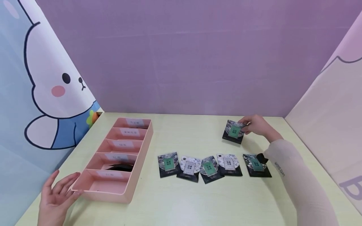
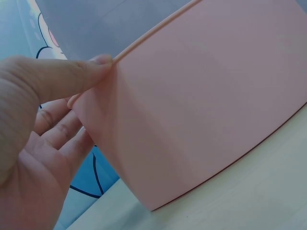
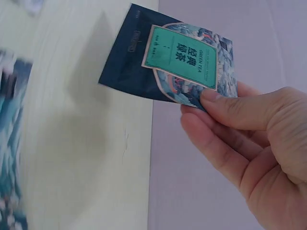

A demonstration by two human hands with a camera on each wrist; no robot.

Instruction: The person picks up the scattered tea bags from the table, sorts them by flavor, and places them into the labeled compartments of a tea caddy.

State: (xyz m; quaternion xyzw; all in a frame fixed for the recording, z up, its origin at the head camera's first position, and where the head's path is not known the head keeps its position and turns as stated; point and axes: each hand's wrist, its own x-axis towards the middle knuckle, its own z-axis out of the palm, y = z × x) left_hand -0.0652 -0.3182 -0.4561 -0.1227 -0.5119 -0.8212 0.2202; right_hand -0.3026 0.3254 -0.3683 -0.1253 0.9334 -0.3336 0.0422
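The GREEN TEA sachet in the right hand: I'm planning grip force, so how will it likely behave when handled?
The sachet is probably light and fairly stiff: the right hand pinches it near one end, and the rest juts out with little sag. Thin and flat, it would likely slide rather than roll if laid down and pushed.

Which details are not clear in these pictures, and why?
- Labels on tray: too small to read, head view.
- Dark item: partly hidden by divider, head view.
- Held packet: part hidden by right hand, right wrist view.
- Blurred packet: cut off by left edge, right wrist view.
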